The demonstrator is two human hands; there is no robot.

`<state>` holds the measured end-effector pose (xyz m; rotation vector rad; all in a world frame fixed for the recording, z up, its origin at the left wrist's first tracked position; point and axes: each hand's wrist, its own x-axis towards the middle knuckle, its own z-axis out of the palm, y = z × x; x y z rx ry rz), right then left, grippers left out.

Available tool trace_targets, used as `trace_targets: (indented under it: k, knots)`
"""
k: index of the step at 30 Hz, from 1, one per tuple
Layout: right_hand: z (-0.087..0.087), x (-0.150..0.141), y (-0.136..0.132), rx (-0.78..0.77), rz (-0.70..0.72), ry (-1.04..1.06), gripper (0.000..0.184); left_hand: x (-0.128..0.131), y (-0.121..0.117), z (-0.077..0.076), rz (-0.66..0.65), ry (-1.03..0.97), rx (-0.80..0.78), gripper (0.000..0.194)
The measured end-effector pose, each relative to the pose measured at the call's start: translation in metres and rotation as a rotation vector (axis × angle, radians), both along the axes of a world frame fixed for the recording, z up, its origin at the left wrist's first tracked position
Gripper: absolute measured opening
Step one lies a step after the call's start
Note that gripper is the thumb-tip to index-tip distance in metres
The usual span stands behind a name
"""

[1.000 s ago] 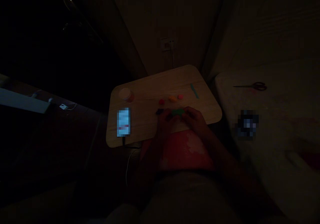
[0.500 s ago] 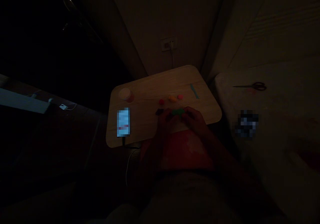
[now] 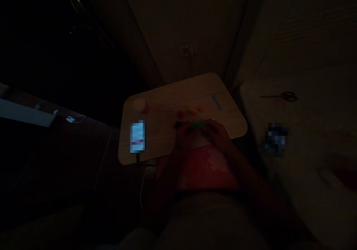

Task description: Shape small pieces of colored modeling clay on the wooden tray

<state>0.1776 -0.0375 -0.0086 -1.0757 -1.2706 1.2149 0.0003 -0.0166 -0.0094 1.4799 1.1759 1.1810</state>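
A green lump, perhaps modelling clay (image 3: 198,125), is held between my two hands just above the near part of the small wooden table (image 3: 167,97). My left hand (image 3: 184,134) pinches its left end, and my right hand (image 3: 216,132) grips its right end. Beyond the hands lie a red lump (image 3: 180,114), an orange lump (image 3: 192,110) and a pink lump (image 3: 201,108). Touching or close to my left fingers is a dark lump (image 3: 177,124). A flat blue-green strip (image 3: 216,101) rests farther right. Dim light hides the finer finger detail.
A lidded tub (image 3: 141,106) stands at the table's left, with a lit phone (image 3: 137,136) in front of it. To the right, scissors (image 3: 281,96) and a blurred-out item (image 3: 276,139) lie on a pale surface. A wall socket (image 3: 188,50) holds a plugged cable.
Both hands stay almost in place around the green lump, with only a slight shift in its outline. The loose lumps have not moved.
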Motion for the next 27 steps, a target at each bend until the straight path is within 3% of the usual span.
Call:
trace_targets:
  k: [8,14,21,27]
  knots:
    - [0.006,0.003,-0.002,0.035,0.005,-0.097,0.025,-0.001,-0.001,0.006,-0.009,0.059,-0.042,0.025]
    - [0.006,0.001,-0.002,0.013,-0.003,-0.068,0.032,0.002,-0.005,0.01,0.019,0.011,-0.021,0.035]
    - [0.0,-0.001,0.0,0.003,-0.019,0.014,0.035,0.001,-0.003,0.0,0.023,-0.059,-0.03,0.04]
    - [0.002,-0.001,0.0,0.01,-0.007,-0.04,0.026,0.0,-0.004,0.0,0.016,-0.092,-0.034,0.044]
